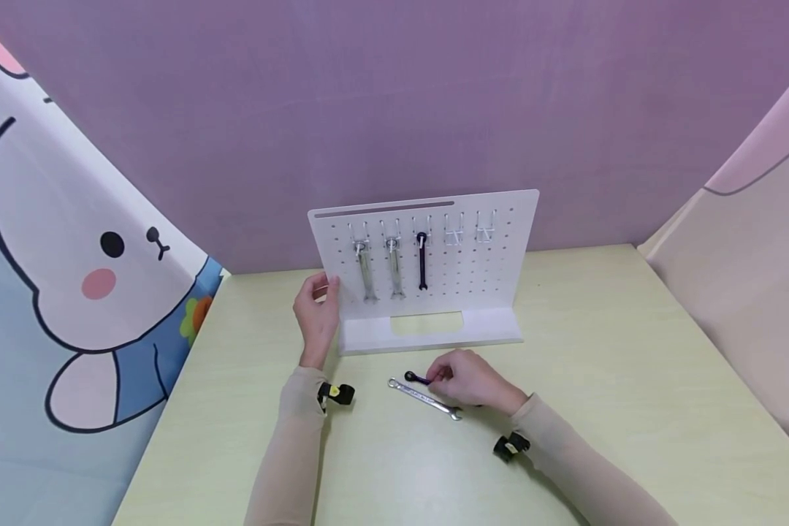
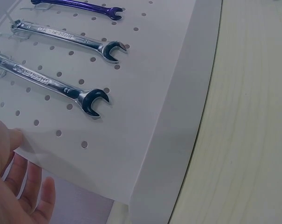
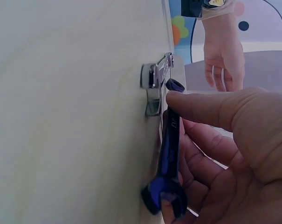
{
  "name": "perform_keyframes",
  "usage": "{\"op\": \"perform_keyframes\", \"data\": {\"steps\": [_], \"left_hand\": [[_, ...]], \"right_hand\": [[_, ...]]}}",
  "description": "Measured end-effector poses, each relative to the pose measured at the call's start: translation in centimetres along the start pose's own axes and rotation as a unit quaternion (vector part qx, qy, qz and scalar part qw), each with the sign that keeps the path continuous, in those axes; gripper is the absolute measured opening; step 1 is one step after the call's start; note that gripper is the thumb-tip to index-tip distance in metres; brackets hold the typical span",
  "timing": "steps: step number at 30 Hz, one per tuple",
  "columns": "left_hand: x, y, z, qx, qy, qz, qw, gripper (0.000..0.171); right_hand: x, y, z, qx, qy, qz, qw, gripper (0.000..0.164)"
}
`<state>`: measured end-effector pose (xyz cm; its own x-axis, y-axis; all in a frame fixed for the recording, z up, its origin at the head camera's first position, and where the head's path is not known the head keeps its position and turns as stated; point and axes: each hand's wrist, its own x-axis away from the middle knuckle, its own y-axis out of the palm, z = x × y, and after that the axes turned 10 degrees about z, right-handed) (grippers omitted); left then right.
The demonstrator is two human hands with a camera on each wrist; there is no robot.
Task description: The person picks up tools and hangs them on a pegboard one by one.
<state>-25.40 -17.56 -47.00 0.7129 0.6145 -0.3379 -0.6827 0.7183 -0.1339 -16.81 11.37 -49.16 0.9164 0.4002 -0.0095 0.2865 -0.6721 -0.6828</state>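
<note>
A white pegboard [image 1: 427,337] stands upright on the table. My left hand [image 1: 317,315] grips its left edge, thumb on the front face and fingers behind it. In front of the board, close over the tabletop, my right hand [image 1: 470,378] pinches a dark purple combination wrench [image 3: 169,144] between thumb and fingers. Its open end points toward the camera in the right wrist view. A silver combination wrench [image 1: 426,399] lies on the table beside that hand. On the board hang two silver wrenches [image 2: 50,83] and a purple wrench [image 2: 85,5], open ends down.
To the right of the hanging wrenches, two wire hooks [image 1: 454,234] on the board carry nothing. The pale wooden table [image 1: 631,351] extends around the board. Behind is a purple cloth wall [image 1: 394,102], and a cartoon-printed curtain [image 1: 92,219] hangs on the left.
</note>
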Motion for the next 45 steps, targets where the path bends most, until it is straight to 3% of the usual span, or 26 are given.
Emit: {"op": "perform_keyframes", "data": {"steps": [12,24,34,45], "left_hand": [[0.03,0.02,-0.04,0.0,-0.003,-0.001,1.0,0.027],[-0.05,0.02,-0.03,-0.003,0.003,-0.007,1.0,0.028],[-0.1,0.01,0.13,-0.002,0.003,-0.012,0.9999,0.029],[-0.08,-0.07,-0.08,-0.001,0.002,-0.01,1.0,0.03]], "right_hand": [[-0.14,-0.15,0.26,-0.018,-0.005,0.0,1.0,0.009],[-0.21,-0.29,0.33,-0.075,-0.035,-0.022,0.996,0.01],[-0.43,-0.42,0.23,-0.099,-0.009,0.002,0.995,0.016],[-0.37,-0.71,-0.32,-0.134,0.022,0.002,0.991,0.02]]}}
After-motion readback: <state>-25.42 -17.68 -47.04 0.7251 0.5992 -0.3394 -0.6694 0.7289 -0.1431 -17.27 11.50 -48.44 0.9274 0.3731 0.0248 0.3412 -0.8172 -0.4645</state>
